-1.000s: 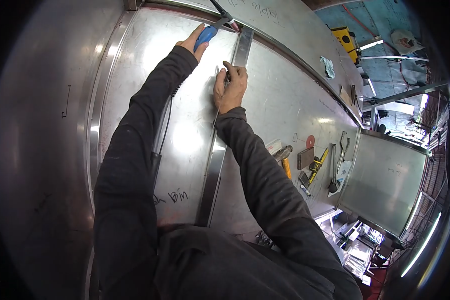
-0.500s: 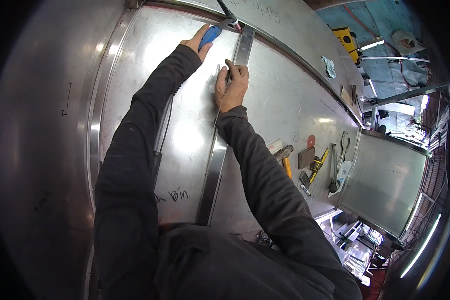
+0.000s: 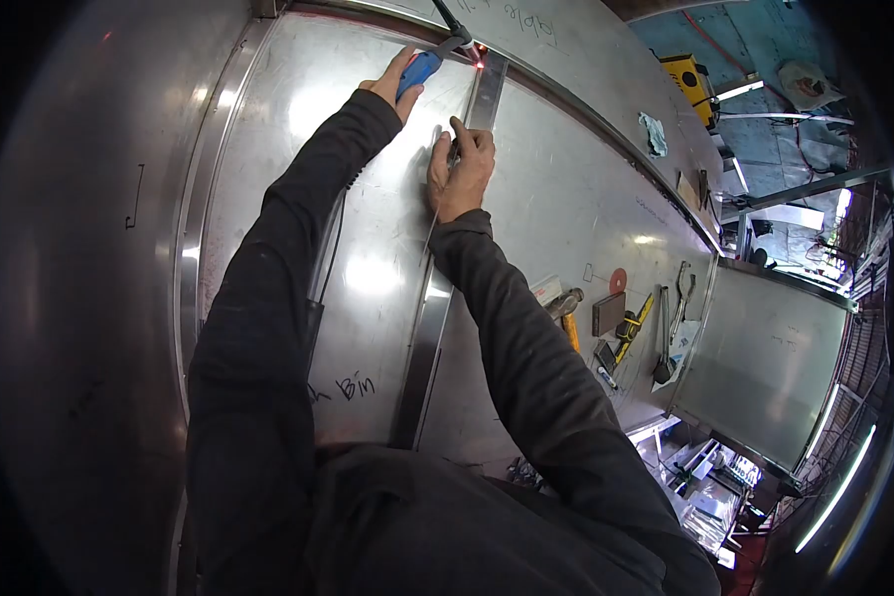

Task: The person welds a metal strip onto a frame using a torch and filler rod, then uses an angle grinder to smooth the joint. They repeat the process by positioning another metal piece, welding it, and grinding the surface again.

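Note:
My left hand [image 3: 395, 84] is closed round the blue handle of a welding torch [image 3: 420, 72]. The torch head reaches right to the upper end of a narrow metal bar [image 3: 484, 99], where a small red-orange glow shows at its tip. Lower down, my right hand [image 3: 462, 174] rests over the same bar with its fingers bent. A thin filler rod [image 3: 429, 238] seems to run through its grip and out below the wrist; the fingers partly hide it. Bare sheet metal [image 3: 377, 199] lies under both hands.
To the right on the sheet lie a hammer [image 3: 567, 316], a brown block [image 3: 609, 314], a red disc [image 3: 618, 279], a yellow-and-black tool [image 3: 630, 331] and long wrenches [image 3: 682, 298]. A raised metal edge [image 3: 606, 134] runs along the far side. A yellow machine [image 3: 687, 84] stands beyond.
A red-orange glow has appeared at the torch tip, with a faint red spot on the left metal wall. Both hands have barely moved.

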The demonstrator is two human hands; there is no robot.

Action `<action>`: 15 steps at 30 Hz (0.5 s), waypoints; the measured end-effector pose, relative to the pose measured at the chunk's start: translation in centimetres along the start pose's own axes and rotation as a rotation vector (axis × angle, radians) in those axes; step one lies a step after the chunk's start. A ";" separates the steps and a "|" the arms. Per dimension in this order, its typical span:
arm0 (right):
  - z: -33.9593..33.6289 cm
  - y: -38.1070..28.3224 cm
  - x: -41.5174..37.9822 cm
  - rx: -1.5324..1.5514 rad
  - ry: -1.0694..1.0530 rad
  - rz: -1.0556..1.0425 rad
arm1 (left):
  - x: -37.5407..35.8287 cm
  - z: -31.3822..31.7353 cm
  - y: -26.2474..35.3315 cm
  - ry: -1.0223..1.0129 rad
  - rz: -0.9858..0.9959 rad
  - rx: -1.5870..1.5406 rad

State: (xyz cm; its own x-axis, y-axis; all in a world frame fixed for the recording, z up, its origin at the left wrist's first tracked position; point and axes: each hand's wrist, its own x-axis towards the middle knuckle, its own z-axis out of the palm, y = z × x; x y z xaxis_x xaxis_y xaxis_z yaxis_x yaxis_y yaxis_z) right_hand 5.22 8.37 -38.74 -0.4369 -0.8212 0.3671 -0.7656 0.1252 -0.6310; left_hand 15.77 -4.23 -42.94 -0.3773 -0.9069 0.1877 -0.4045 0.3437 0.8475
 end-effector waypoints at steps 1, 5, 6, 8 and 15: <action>-0.1 -0.1 0.0 0.002 -0.008 -0.002 | -0.1 -0.2 0.2 -0.020 -0.051 0.009; -0.3 -0.2 0.0 -0.005 -0.018 0.006 | -0.1 -0.5 0.6 0.014 -0.013 -0.076; -0.1 -0.2 0.0 -0.030 0.021 -0.033 | 0.0 -0.5 0.7 -0.011 -0.018 -0.010; 0.0 -0.1 -0.1 -0.055 0.058 -0.072 | 0.0 -0.6 0.7 -0.036 -0.026 0.057; -0.1 0.3 -0.1 -0.098 0.031 -0.118 | 0.2 0.3 -1.1 -0.038 0.038 -0.232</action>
State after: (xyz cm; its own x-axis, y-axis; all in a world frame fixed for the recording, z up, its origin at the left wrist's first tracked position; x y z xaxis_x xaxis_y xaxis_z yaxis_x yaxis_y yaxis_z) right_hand 5.01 8.57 -38.95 -0.3540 -0.8163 0.4563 -0.8545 0.0840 -0.5127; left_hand 15.86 -4.74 -44.02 -0.4219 -0.8827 0.2069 -0.1884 0.3086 0.9324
